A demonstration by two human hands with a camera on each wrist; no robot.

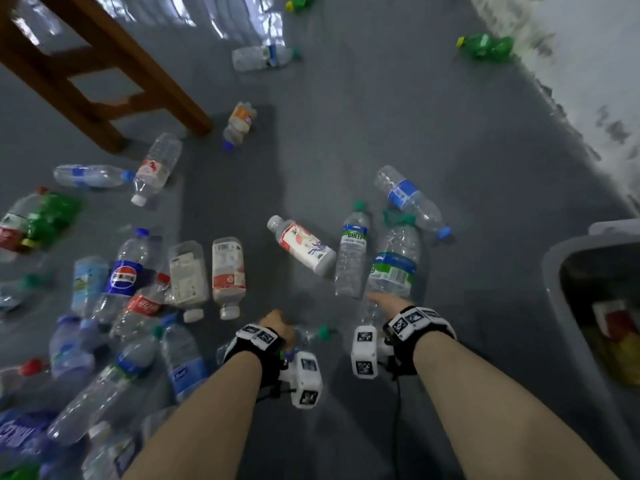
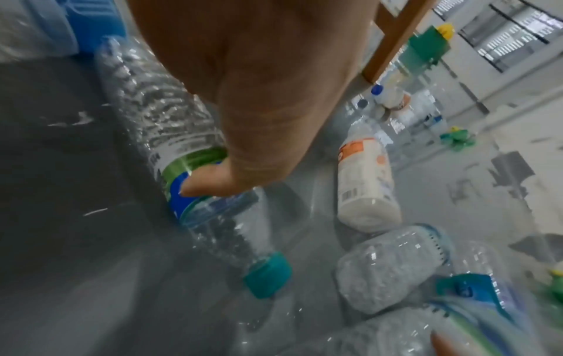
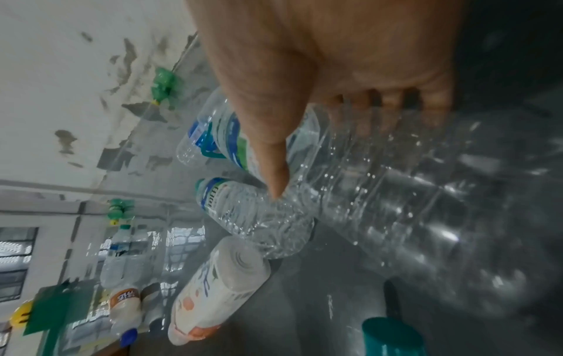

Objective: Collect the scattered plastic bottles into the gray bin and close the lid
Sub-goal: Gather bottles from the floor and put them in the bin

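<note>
Many plastic bottles lie scattered on a grey floor. My left hand point(image 1: 277, 323) grips a small clear bottle point(image 2: 170, 125) by its green and blue label, with the thumb point(image 2: 207, 183) on top and the teal cap point(image 2: 268, 277) pointing right. My right hand point(image 1: 388, 303) grips the lower end of a large clear bottle point(image 1: 394, 268) with a blue-green label; its fingers point(image 3: 381, 103) show through the plastic. The gray bin point(image 1: 554, 268) stands open at the right edge, with coloured items inside.
A heap of bottles point(image 1: 128, 271) fills the floor to my left. A white-labelled bottle point(image 1: 304, 249) and a slim clear one point(image 1: 353, 251) lie just ahead. A wooden furniture leg point(image 1: 104, 81) stands at the far left, a scuffed white wall point(image 1: 588, 64) at the right.
</note>
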